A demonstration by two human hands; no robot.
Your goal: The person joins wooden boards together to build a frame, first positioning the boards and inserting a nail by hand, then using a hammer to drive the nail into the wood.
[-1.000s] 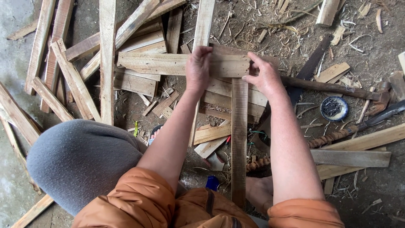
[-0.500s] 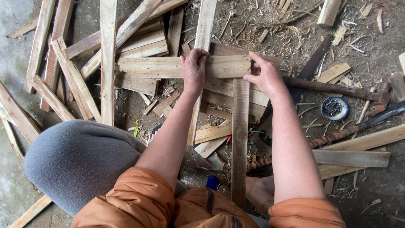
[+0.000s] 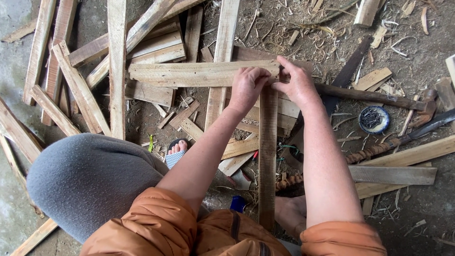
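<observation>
On a dirt floor point(image 3: 417, 208) littered with wood scraps, the left hand point(image 3: 246, 87) curls closed on the right end of a horizontal plank point(image 3: 189, 74); the right hand point(image 3: 298, 85) pinches it just beside, above an upright slat point(image 3: 268, 156).

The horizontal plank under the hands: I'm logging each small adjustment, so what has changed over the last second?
The left hand slid right along the horizontal plank to its right end, closing up beside the right hand, which barely moved. Both now press where it crosses the upright plank. The planks, the bowl of nails and the hammer stayed put.
</observation>
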